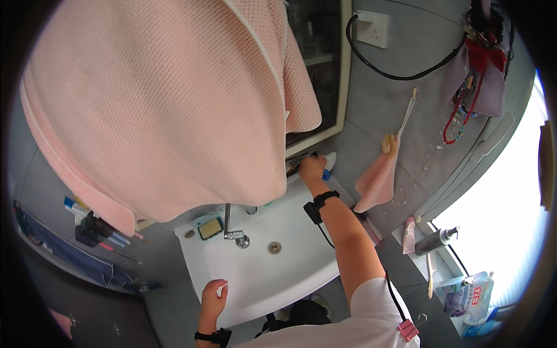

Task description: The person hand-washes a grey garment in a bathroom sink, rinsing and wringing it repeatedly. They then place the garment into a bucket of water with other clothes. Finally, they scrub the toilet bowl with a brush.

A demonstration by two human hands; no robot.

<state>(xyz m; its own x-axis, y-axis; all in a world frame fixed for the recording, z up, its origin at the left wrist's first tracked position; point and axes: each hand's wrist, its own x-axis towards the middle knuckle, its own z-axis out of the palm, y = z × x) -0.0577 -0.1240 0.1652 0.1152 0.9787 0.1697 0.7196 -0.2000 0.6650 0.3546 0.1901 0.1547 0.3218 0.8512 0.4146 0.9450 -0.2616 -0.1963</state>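
Observation:
My right hand (pixel 312 168) reaches to the ledge behind the basin, below the mirror cabinet, among small items; its fingers are partly hidden, so a hold cannot be told. A blue object (pixel 326 174) and a white item (pixel 331 160) lie beside it. My left hand (pixel 214 298) is raised over the near left rim of the white washbasin (pixel 304 265), fingers curled loosely, with nothing in it. A large pink towel (pixel 174 108) hangs across the upper left view and covers part of the cabinet. A metal faucet (pixel 235 235) stands by a bar of soap (pixel 211 229) in a dish.
A framed cabinet door (pixel 322 65) hangs behind the towel. A pink cloth (pixel 378 180) hangs on the wall at right. A pump bottle (pixel 435 241), a comb (pixel 431 274) and a refill pouch (pixel 468 296) stand or lie on the window ledge. Toothbrushes (pixel 117 239) are at left.

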